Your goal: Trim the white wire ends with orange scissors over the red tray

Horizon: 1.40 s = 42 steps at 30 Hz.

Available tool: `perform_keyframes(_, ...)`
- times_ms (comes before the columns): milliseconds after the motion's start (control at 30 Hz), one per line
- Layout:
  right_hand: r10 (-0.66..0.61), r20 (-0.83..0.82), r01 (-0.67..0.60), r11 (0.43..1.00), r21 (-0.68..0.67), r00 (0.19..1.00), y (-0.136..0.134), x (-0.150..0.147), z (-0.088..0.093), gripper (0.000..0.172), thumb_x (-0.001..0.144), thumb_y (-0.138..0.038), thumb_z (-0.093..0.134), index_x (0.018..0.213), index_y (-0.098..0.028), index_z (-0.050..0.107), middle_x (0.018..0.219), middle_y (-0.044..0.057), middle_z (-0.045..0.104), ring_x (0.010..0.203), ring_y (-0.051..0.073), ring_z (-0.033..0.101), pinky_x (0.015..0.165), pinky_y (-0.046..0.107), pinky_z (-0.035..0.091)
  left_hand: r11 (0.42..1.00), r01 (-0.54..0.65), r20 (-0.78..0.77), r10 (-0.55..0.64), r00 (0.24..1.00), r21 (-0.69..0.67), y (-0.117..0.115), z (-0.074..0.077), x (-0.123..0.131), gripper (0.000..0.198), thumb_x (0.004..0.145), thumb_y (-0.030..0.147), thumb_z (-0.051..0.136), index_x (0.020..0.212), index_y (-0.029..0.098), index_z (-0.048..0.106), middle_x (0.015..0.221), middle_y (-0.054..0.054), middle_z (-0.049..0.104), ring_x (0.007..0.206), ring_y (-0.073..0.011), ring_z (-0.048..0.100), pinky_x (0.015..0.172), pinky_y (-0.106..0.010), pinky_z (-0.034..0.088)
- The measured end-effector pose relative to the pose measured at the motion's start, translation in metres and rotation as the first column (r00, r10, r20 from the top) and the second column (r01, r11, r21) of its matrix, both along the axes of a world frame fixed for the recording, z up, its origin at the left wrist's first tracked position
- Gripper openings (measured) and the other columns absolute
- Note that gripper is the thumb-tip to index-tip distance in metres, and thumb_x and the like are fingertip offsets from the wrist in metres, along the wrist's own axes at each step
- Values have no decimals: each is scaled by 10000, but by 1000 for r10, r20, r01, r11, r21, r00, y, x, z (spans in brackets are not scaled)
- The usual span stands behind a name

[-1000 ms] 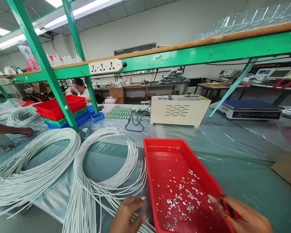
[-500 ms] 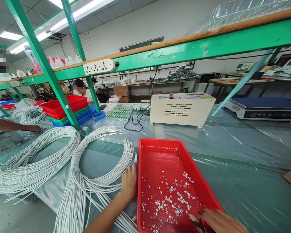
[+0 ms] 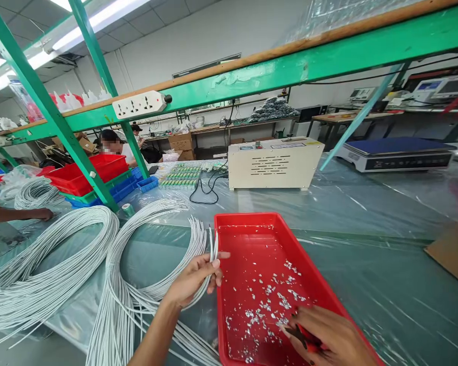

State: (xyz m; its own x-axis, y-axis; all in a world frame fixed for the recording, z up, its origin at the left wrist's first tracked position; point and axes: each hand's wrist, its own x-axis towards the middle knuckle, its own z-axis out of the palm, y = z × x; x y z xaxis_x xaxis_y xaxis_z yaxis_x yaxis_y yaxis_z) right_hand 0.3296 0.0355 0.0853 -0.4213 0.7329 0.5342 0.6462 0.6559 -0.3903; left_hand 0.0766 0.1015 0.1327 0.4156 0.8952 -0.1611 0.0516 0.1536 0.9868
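Note:
My left hand [image 3: 191,279] is closed round a few white cables [image 3: 213,245], their ends pointing up beside the left rim of the red tray [image 3: 248,219]. These cables belong to the coil of white cable [image 3: 116,269] that lies left of the tray. In my right hand [image 3: 334,333], over the tray's near right part, is a small pair of cutters [image 3: 301,335] with dark jaws and red handles, partly hidden by my fingers. Silvery scraps [image 3: 254,317] are scattered across the tray floor.
Another coil of white cable [image 3: 41,269] lies farther left, near a co-worker's arm [image 3: 17,214]. Behind the tray stand a cream metal box [image 3: 270,165] and a scale [image 3: 397,155]. A green shelf beam [image 3: 252,79] crosses overhead; brown board [image 3: 452,249] sits at right.
My left hand has turned and come up to the tray's rim with the cable ends raised in it. My right hand has moved up and left with the cutters. The camera view has shifted slightly.

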Motion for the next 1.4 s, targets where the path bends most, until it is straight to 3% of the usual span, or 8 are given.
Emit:
perform_keyframes(233,-195,-370,38,920,-391,909,13,-41,21,308,858,-372,499,616,-182,507,566,-15,492,523,127,451,496,229,380,988,91,214,-63,975,-124,-16,-24,23,497,776,503,539,1006,83,673,554,-4,510,422,-50,361,429,-198,249)
perform_keyframes(400,-262,-555,-14,896,-443,790,26,-53,31,255,801,-385,575,669,-167,582,612,0,559,577,149,508,561,242,420,988,71,246,-35,969,-139,-20,-32,25,433,762,439,602,984,76,679,550,-5,542,416,-46,362,442,-203,247)
perform_keyframes(667,-253,-607,-112,860,-498,754,33,-61,38,267,814,-413,559,740,-163,614,639,11,601,613,164,573,579,239,468,986,100,218,-70,974,-132,-24,-33,26,428,745,440,618,958,76,692,551,-12,570,408,-53,367,439,-205,238)
perform_keyframes(800,-223,-553,-138,832,-537,803,42,-61,43,315,826,-424,532,659,-159,572,559,-29,518,526,128,508,498,213,415,986,134,183,-115,976,-96,-26,-32,28,396,764,443,596,896,85,699,550,-4,559,417,-53,348,447,-204,227)
perform_keyframes(933,-219,-437,-54,845,-532,872,44,-61,43,306,798,-366,565,576,-162,509,528,-47,419,502,109,397,466,217,322,984,157,178,-140,974,-87,-26,-33,29,368,779,431,587,669,91,670,551,-3,542,445,-53,361,467,-205,242)
perform_keyframes(1100,-210,-328,61,909,-412,921,40,-61,42,351,759,-273,596,515,-184,360,518,-61,342,499,97,284,472,234,203,977,170,213,-141,967,-126,-24,-35,28,322,725,406,659,840,105,670,618,8,523,520,-67,404,492,-192,267)
perform_keyframes(1300,-189,-352,47,926,-375,917,36,-60,40,299,767,-243,569,510,-184,427,515,-47,407,492,107,352,471,226,257,989,104,284,-69,956,-109,-25,-29,32,291,660,359,728,828,135,646,715,-2,545,676,-106,480,638,-202,350)
perform_keyframes(1400,-213,-417,30,915,-402,884,35,-59,39,261,784,-307,573,559,-182,531,561,-16,509,550,142,484,518,232,369,995,69,276,-49,960,-66,-28,-30,35,288,623,325,760,801,127,650,725,-8,564,704,-124,492,681,-222,361)
